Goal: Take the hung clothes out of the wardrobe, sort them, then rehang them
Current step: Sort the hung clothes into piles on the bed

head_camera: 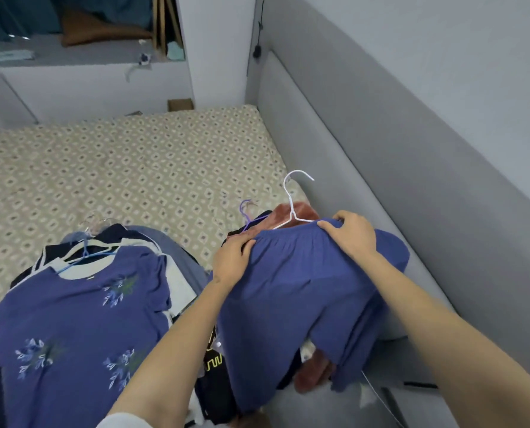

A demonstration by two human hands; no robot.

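Two heaps of clothes on hangers lie on the bed (134, 168). On top of the right heap is a plain blue garment (300, 298) on a white hanger (294, 199). My left hand (231, 257) grips the left end of its gathered top edge. My right hand (348, 231) grips the right end of that edge, just below the hanger's neck. Under it lie a rust-coloured garment (288, 213) and a black one, with a purple hanger (245, 211) sticking out. The left heap is topped by a blue flowered top (72, 329) on a blue hanger (84, 257).
A grey padded headboard (381, 149) runs along the right side of the bed. At the top left an open wardrobe shelf (72, 54) holds folded cloth. A small cardboard box (180, 105) stands beyond the bed's far edge.
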